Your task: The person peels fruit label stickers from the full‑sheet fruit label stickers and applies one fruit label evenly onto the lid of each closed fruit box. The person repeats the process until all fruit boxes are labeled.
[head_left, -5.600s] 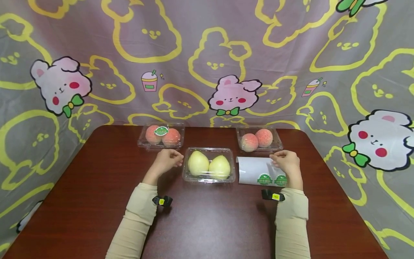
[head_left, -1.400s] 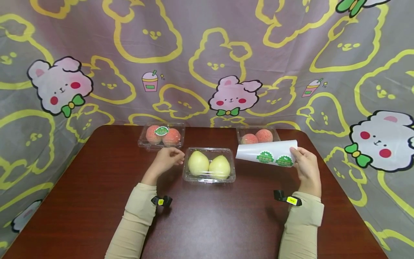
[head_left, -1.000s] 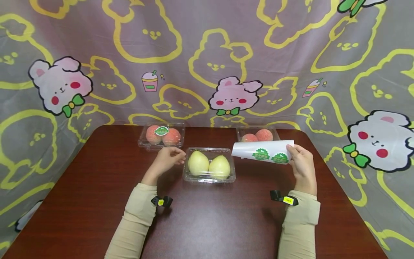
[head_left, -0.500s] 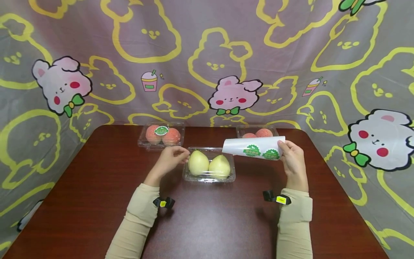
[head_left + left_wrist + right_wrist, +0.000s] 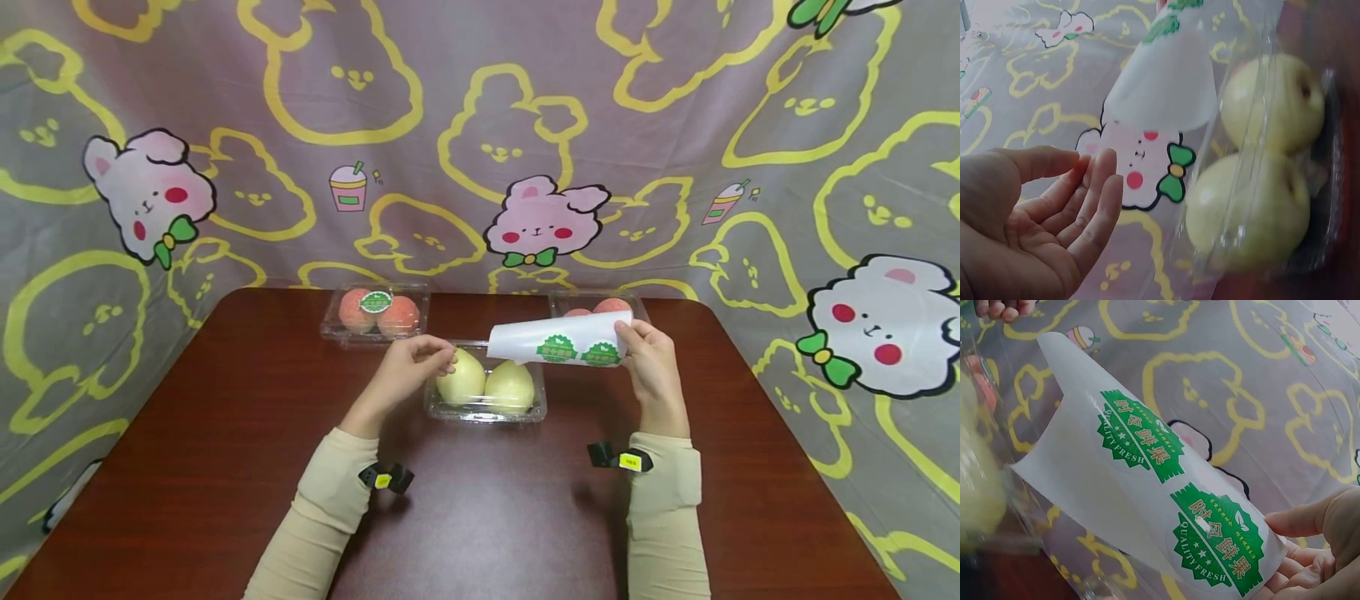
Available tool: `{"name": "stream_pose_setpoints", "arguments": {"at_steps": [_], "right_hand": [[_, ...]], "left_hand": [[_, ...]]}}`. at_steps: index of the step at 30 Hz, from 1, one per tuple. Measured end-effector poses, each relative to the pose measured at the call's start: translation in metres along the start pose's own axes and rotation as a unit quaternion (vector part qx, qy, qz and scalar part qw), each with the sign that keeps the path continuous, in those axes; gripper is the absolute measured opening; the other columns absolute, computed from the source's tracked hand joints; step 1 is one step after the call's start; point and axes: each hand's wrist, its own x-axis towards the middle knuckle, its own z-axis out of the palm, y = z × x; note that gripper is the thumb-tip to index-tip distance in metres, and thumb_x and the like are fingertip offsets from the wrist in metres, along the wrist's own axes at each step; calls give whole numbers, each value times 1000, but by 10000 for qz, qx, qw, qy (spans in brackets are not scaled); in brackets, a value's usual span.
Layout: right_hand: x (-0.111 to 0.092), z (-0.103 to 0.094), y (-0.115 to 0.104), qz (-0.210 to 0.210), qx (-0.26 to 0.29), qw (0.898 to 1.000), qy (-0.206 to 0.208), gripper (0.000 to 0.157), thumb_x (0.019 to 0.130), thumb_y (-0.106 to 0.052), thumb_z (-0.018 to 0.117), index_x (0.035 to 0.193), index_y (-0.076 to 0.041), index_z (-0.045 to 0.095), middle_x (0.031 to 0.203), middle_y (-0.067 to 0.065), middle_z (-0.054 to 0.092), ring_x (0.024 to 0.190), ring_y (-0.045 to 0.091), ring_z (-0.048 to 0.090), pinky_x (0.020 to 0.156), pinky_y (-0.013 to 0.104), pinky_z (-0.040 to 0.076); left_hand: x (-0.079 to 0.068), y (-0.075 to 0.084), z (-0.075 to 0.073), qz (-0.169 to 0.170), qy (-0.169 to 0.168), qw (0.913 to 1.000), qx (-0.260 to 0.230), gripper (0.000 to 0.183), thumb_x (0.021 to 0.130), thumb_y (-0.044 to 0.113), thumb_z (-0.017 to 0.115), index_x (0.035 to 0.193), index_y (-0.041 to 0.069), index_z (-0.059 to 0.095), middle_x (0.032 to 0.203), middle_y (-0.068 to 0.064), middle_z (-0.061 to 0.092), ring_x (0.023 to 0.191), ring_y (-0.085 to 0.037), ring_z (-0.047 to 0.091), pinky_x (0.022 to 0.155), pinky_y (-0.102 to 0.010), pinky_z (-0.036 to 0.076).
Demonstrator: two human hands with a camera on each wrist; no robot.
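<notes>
My right hand (image 5: 654, 360) pinches the right end of a white sticker sheet (image 5: 517, 340), which curls in the air above the table. Two round green labels (image 5: 1141, 434) reading "QUALITY FRESH" show near the held end in the right wrist view. Beneath the sheet's free end stands a clear plastic clamshell box (image 5: 485, 415) with two pale yellow-green pears (image 5: 461, 382) inside. My left hand (image 5: 408, 367) hovers over that box's left edge, fingers loosely bent. In the left wrist view its thumb and index fingertips (image 5: 1085, 161) meet, with nothing visible between them.
At the back left sits a clear box of two peaches (image 5: 399, 317) with a green label (image 5: 375, 302) on its lid. Another box of peaches (image 5: 613, 306) stands back right, partly hidden by the sheet. A patterned curtain (image 5: 420, 100) encloses the brown table (image 5: 187, 467).
The sticker sheet was lifted off the table by my right hand, then carried left, until its free end hangs over the pear box. My left hand has edged right toward the sheet.
</notes>
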Motion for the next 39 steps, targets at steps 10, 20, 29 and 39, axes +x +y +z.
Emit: {"name": "stream_pose_setpoints", "arguments": {"at_steps": [10, 20, 29, 39], "right_hand": [[-2, 18, 3, -113, 262, 9992, -289, 34, 98, -7, 49, 72, -22, 64, 71, -12, 61, 66, 0, 61, 64, 16, 53], [-4, 28, 5, -68, 412, 9985, -345, 36, 99, -6, 47, 71, -22, 63, 71, -13, 62, 68, -1, 59, 65, 16, 51], [-10, 41, 7, 20, 361, 9984, -432, 34, 98, -5, 48, 73, -22, 62, 68, -12, 62, 66, 0, 60, 64, 17, 52], [-13, 55, 10, -54, 291, 9984, -492, 30, 98, -4, 47, 75, -17, 61, 68, -11, 61, 65, 0, 60, 64, 16, 52]], "left_hand": [[-2, 5, 11, -154, -73, 9989, -429, 29, 95, 8, 58, 115, -13, 60, 109, -31, 67, 75, 2, 67, 82, -30, 59], [-2, 9, 22, -319, 225, 9951, -912, 30, 93, 4, 59, 115, -16, 57, 93, -6, 72, 72, 1, 66, 81, -33, 60], [-6, 14, 30, -425, 436, 9943, -880, 29, 90, 2, 62, 113, -16, 59, 102, -23, 70, 73, 2, 64, 81, -33, 60], [-6, 14, 33, -470, 623, 9950, -625, 31, 86, 6, 68, 111, -12, 65, 100, -23, 72, 73, 0, 62, 78, -32, 57]]}}
